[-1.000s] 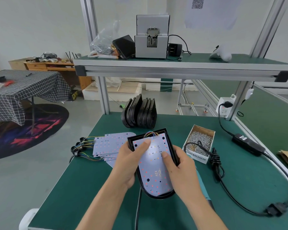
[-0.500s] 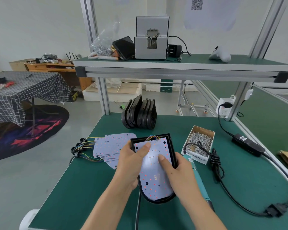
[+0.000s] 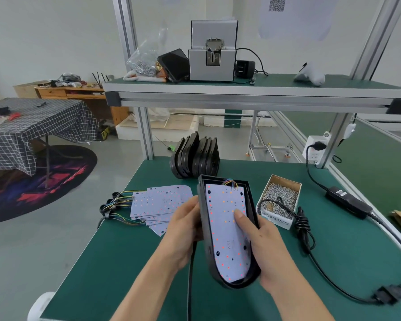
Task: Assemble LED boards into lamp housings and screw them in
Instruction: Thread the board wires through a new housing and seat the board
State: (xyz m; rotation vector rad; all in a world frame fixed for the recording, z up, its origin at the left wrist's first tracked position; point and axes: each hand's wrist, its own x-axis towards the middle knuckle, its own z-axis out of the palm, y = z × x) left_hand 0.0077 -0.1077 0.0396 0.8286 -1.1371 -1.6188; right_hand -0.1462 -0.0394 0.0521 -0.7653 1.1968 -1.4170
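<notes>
Our left hand (image 3: 183,230) grips the housing (image 3: 203,230) from outside while our right hand (image 3: 266,246) clasps it, thumb (image 3: 242,220) pressing the board (image 3: 226,218).

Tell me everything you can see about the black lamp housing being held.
The housing is a shallow black tray, seemingly plastic, square at its far end and rounded at its near end. It is tilted, left wall raised, above the green table. A pale LED board dotted with red and orange lies inside, with coloured wires at the far end. The left hand grips its left wall. The right hand holds its right side, thumb pressing the board.
</notes>
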